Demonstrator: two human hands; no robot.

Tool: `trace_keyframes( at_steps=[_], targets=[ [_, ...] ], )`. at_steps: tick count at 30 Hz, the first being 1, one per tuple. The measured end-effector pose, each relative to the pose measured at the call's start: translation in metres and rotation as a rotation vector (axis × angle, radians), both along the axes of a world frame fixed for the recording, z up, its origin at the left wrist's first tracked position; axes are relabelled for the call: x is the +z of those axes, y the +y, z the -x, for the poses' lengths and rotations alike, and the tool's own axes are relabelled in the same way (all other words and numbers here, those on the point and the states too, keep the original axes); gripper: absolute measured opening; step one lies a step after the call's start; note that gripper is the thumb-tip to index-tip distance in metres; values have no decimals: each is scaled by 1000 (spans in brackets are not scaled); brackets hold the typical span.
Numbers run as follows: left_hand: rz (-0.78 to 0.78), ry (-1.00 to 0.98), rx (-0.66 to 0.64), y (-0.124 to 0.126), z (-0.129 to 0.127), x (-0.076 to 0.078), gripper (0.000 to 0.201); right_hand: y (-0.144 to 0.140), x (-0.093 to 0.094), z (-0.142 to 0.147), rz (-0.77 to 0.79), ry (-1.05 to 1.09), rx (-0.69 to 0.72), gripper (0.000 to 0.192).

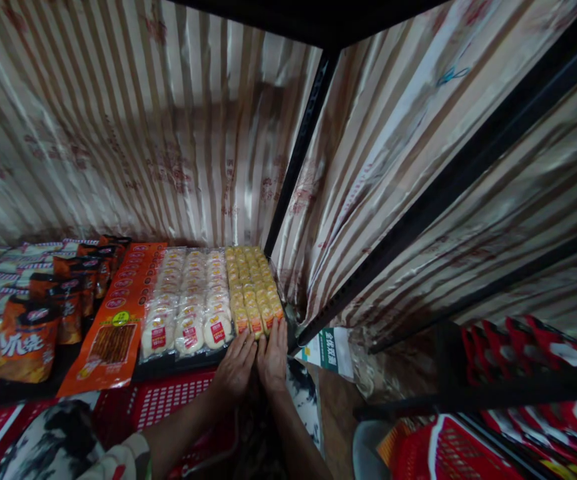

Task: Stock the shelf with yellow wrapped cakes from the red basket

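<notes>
Hands side by side at the shelf's front edge: the left hand (236,367) and the right hand (272,357) lie flat, fingers spread forward, pressing on the near end of the yellow snack rows (251,287). Neither hand is clenched or gripping anything; the palms simply rest on the packs. The yellow rows run away from the fingertips toward the striped curtain (168,133) behind. Just left of the left hand sit the white round cakes (188,300), touching the yellow rows, and further left the long orange packet (118,320) and the dark orange bags (33,333). Right of the right hand, the black shelf post (301,147) rises. Below the wrists, a red basket (168,400). By the look of it this is the squaring-up step, and finishing it calls for an even, gentle push away from the body.
</notes>
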State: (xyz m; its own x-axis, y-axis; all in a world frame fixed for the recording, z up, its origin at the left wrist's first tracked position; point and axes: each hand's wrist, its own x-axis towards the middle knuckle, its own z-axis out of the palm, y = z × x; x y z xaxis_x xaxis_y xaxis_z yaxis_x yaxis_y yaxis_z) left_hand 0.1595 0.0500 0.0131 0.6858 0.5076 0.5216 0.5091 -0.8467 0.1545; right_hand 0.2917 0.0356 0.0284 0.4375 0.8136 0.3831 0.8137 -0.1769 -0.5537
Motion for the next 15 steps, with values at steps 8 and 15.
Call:
trace_keyframes(
  at_steps=[8,15],
  targets=[
    [-2,68,21,-4,-2,6,45,-2,12,0,-43,44,-21,58],
    [1,100,53,-3,-5,5,46,-1,5,2,-10,63,9,59]
  ],
)
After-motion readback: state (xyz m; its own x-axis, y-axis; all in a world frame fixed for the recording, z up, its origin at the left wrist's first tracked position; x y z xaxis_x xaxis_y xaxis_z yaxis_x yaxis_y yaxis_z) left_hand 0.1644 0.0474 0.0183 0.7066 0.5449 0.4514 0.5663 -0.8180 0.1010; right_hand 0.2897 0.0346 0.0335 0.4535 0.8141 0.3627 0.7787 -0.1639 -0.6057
